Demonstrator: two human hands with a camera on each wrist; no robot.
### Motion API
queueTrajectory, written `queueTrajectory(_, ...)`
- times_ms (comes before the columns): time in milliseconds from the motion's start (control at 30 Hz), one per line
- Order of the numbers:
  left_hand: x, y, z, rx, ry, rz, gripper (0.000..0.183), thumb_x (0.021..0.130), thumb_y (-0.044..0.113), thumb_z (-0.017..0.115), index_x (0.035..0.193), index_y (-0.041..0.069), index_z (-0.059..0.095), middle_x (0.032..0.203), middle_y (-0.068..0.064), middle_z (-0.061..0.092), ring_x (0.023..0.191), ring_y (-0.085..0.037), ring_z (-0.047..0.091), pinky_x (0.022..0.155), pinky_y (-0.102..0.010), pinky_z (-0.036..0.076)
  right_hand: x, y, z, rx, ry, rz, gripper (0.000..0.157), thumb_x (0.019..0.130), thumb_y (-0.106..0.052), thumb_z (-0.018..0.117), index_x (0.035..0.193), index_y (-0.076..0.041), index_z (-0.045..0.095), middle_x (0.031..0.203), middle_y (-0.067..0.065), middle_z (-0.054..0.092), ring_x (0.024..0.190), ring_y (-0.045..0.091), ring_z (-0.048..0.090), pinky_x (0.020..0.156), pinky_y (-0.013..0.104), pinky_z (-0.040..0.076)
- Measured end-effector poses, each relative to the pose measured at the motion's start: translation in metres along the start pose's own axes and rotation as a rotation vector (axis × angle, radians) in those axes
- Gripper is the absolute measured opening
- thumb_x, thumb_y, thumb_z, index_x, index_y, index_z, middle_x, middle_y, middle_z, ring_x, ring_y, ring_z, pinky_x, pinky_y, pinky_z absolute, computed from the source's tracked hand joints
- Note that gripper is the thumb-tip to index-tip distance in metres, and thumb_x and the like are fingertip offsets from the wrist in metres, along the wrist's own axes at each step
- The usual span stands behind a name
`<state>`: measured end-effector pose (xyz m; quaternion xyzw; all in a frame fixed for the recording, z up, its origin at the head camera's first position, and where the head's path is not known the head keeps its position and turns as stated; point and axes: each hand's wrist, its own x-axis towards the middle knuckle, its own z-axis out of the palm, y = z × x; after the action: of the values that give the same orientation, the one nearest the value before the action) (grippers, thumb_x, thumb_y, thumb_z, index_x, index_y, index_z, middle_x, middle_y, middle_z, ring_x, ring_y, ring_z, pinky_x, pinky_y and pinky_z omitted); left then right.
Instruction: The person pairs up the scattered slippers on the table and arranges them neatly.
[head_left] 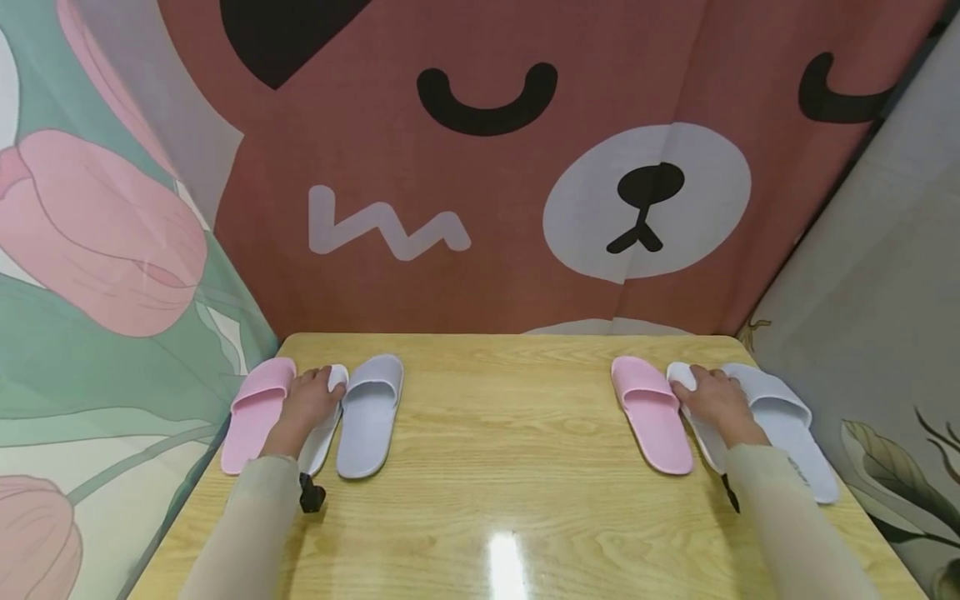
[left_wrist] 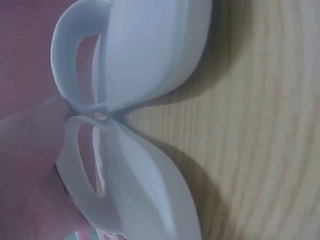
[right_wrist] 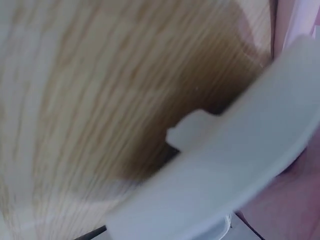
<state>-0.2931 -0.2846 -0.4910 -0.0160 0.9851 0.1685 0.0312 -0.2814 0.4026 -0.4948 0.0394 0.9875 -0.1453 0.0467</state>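
At the left end of the table, my left hand (head_left: 309, 404) grips a white slipper (head_left: 318, 448) over its strap. This slipper lies between a pink slipper (head_left: 247, 433) and a grey slipper (head_left: 366, 433); in the left wrist view the white strap (left_wrist: 90, 200) meets the grey one's strap (left_wrist: 67, 55). On the right, my right hand (head_left: 720, 404) holds another white slipper (head_left: 707, 442), fingers over its front part. A second pink slipper (head_left: 660, 433) and a pale grey slipper (head_left: 795, 437) flank it. Its edge (right_wrist: 220, 165) stands tilted over a shadow in the right wrist view.
The slippers stand on a wood-grain table (head_left: 510, 450), with a wide gap between the left and right groups. Behind it hangs a bear-print curtain (head_left: 390, 167). Printed cloth also closes off the left (head_left: 90, 375) and right (head_left: 862, 292) sides.
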Motion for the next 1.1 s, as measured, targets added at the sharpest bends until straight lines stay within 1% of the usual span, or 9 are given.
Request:
queueTrajectory(200, -0.0012, 0.0007, -0.0036, -0.042, -0.073, -0.066, 0.071, 0.104, 0.041, 0.042, 0.155, -0.006, 0.027, 0.155, -0.038, 0.024, 0.142, -0.057, 0.020, 0.106, -0.076, 0.027, 0.0014, -0.0005, 0.0006, -0.006, -0.029, -0.013, 0.085, 0.104, -0.055, 0.038, 0.149, 0.017, 0.027, 0.141, 0.050, 0.027, 0.128, 0.070, 0.026, 0.109, 0.073, 0.023)
queueTrajectory(300, 0.0000, 0.0006, -0.0039, -0.060, -0.087, -0.083, 0.073, 0.104, 0.044, 0.043, 0.156, -0.004, 0.025, 0.156, -0.037, 0.022, 0.144, -0.056, 0.017, 0.106, -0.077, 0.026, 0.0020, -0.0011, 0.0000, -0.002, -0.036, -0.011, 0.085, 0.104, -0.054, 0.038, 0.149, 0.017, 0.026, 0.141, 0.050, 0.027, 0.128, 0.070, 0.026, 0.109, 0.073, 0.023)
queueTrajectory(467, 0.0034, -0.0005, -0.0020, -0.064, -0.075, -0.073, 0.073, 0.102, 0.044, 0.046, 0.155, -0.004, 0.028, 0.156, -0.036, 0.023, 0.143, -0.056, 0.018, 0.105, -0.078, 0.026, 0.0028, -0.0008, -0.0004, 0.006, -0.022, -0.007, 0.083, 0.104, -0.052, 0.041, 0.149, 0.017, 0.026, 0.141, 0.050, 0.027, 0.128, 0.070, 0.024, 0.108, 0.073, 0.023)
queueTrajectory(567, 0.0041, -0.0006, -0.0012, -0.058, -0.050, -0.060, 0.071, 0.101, 0.041, 0.048, 0.153, -0.005, 0.032, 0.154, -0.036, 0.027, 0.142, -0.056, 0.021, 0.104, -0.078, 0.027, 0.0030, -0.0008, -0.0002, 0.007, -0.002, -0.006, 0.082, 0.103, -0.050, 0.044, 0.149, 0.016, 0.028, 0.140, 0.050, 0.028, 0.127, 0.070, 0.026, 0.107, 0.074, 0.025)
queueTrajectory(767, 0.0030, -0.0001, -0.0022, -0.047, 0.002, -0.028, 0.068, 0.099, 0.035, 0.052, 0.149, -0.009, 0.038, 0.151, -0.037, 0.033, 0.139, -0.057, 0.027, 0.106, -0.073, 0.031, 0.0008, -0.0025, -0.0016, 0.001, 0.027, -0.017, 0.081, 0.101, -0.048, 0.049, 0.147, 0.017, 0.032, 0.138, 0.049, 0.033, 0.124, 0.069, 0.031, 0.104, 0.074, 0.029)
queueTrajectory(900, 0.0031, -0.0008, -0.0026, -0.047, 0.006, -0.026, 0.068, 0.099, 0.034, 0.053, 0.148, -0.011, 0.038, 0.151, -0.037, 0.033, 0.139, -0.059, 0.025, 0.107, -0.072, 0.031, -0.0008, -0.0044, -0.0025, 0.006, 0.039, -0.029, 0.080, 0.100, -0.047, 0.051, 0.145, 0.018, 0.035, 0.137, 0.048, 0.036, 0.125, 0.067, 0.032, 0.104, 0.073, 0.029)
queueTrajectory(1100, 0.0040, -0.0023, -0.0023, -0.048, 0.003, -0.037, 0.069, 0.098, 0.033, 0.053, 0.148, -0.012, 0.037, 0.150, -0.038, 0.032, 0.139, -0.060, 0.024, 0.108, -0.071, 0.031, 0.0003, -0.0051, -0.0024, 0.020, 0.042, -0.028, 0.080, 0.100, -0.045, 0.053, 0.144, 0.018, 0.035, 0.138, 0.048, 0.035, 0.125, 0.066, 0.032, 0.105, 0.073, 0.028)
